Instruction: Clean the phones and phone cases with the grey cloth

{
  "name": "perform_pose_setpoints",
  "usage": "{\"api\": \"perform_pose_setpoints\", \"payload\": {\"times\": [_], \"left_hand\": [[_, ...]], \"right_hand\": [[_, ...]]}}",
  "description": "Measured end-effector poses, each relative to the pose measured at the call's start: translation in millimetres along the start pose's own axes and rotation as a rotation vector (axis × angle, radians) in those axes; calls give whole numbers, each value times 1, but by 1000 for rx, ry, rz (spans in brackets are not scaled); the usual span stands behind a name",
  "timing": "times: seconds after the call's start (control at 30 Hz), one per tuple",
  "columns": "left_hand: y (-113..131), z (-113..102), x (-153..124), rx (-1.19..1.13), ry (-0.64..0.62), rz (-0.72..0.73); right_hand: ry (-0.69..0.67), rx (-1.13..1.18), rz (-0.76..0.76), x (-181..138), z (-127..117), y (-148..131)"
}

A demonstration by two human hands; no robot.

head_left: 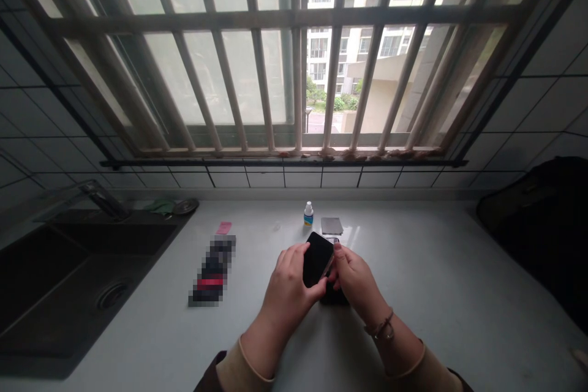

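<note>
My left hand [287, 291] grips the near edge of a black phone [318, 259], thumb and fingers wrapped round it, and tilts it up off the white counter [436, 275]. My right hand [353, 275] is closed on the phone's right side, fingers pinching at its edge. Under the phone lies a second dark flat piece [334, 297], partly hidden by my right hand. A bracelet sits on my right wrist.
Beyond the phone stand a small white bottle with a blue label [308, 214] and a grey square pad [331, 225]. A pink card [224, 228] and a blurred dark package [212, 271] lie left. A dark sink [59, 282] is at far left, a black bag [542, 226] at right.
</note>
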State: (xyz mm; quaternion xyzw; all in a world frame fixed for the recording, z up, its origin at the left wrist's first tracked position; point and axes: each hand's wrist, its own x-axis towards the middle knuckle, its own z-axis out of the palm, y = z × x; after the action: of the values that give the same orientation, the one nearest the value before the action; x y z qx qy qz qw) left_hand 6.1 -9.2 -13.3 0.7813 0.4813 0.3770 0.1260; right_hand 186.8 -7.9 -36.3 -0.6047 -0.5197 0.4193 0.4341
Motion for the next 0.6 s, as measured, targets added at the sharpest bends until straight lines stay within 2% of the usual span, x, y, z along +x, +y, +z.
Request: {"api": "perform_pose_setpoints", "payload": {"times": [0.13, 0.23, 0.4, 0.6], "left_hand": [[4, -4, 0, -93, -50, -1], [6, -10, 2, -239, -87, -143], [0, -13, 8, -678, -68, -472], [-8, -7, 8, -1018, -216, -644]], "right_hand": [[31, 88, -26, 0, 3, 1], [48, 97, -33, -1, -1, -3], [-101, 179, -20, -3, 0, -6], [-251, 284, 56, -8, 6, -8]]}}
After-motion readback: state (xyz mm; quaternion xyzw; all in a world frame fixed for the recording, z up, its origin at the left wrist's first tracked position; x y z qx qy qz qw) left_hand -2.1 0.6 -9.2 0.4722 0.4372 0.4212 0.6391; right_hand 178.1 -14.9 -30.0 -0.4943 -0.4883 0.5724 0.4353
